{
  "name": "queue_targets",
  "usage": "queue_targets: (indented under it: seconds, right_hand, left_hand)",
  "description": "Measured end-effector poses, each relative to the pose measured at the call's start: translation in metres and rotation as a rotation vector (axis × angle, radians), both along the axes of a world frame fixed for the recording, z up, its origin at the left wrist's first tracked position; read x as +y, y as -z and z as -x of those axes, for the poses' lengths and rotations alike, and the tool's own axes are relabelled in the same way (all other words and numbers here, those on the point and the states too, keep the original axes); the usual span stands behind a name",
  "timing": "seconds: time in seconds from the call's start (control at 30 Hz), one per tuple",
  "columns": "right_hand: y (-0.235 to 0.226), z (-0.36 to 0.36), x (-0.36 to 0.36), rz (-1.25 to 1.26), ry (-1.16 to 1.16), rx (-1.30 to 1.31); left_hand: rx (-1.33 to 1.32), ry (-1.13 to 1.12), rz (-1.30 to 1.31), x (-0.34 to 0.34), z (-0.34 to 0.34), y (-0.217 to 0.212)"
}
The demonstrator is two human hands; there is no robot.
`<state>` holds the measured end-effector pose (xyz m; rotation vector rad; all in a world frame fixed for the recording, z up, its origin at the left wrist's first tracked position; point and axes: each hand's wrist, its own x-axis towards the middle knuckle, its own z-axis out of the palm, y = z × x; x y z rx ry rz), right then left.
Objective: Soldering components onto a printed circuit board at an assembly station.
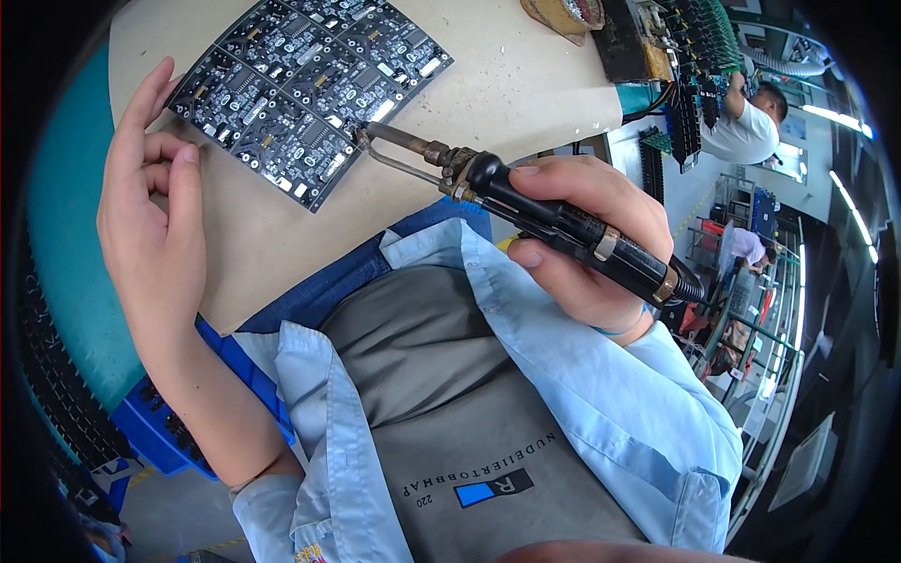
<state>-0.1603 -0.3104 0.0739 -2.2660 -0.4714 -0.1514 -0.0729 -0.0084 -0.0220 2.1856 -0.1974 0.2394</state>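
My right hand (615,192) is wrapped round the black handle of a soldering iron (554,218) with a thin bent metal tube running beside its barrel. The iron's tip meets the near right part of a dark printed circuit board (314,89), a panel of several repeating sections with small parts and shiny solder pads. Whether the tip presses on a pad is too small to tell. At the board's left corner, my left hand (155,220) rests on its side, index finger stretched out and the other fingers loosely bent. Its fingertips lie close to the board's edge; contact is unclear.
Beige sheeting (507,103) covers the worktop, with small solder crumbs. A worn container (568,17) stands at the far edge, near racked boards (694,66). Below my left forearm is a blue bin (164,427). A co-worker (751,127) is at the right.
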Motion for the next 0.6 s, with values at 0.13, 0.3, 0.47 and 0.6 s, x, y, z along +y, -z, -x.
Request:
queue_targets:
  seconds: [0.13,0.3,0.47,0.6]
  right_hand:
    - [0.0014,0.0023,-0.005,-0.008,-0.001,-0.041]
    - [-0.0011,0.0041,-0.0064,-0.026,-0.005,-0.06]
    - [0.0002,0.0065,-0.0036,-0.046,-0.02,-0.041]
    - [-0.0016,0.0041,-0.004,-0.011,-0.152,-0.025]
  left_hand:
    - [0.007,0.007,-0.017,0.0005,-0.0002,-0.001]
    - [0.043,0.001,-0.037,0.0,-0.0001,-0.003]
    - [0.042,-0.008,-0.036,0.0001,0.0008,-0.0025]
    - [0.021,0.017,-0.041,0.0032,-0.0015,0.0019]
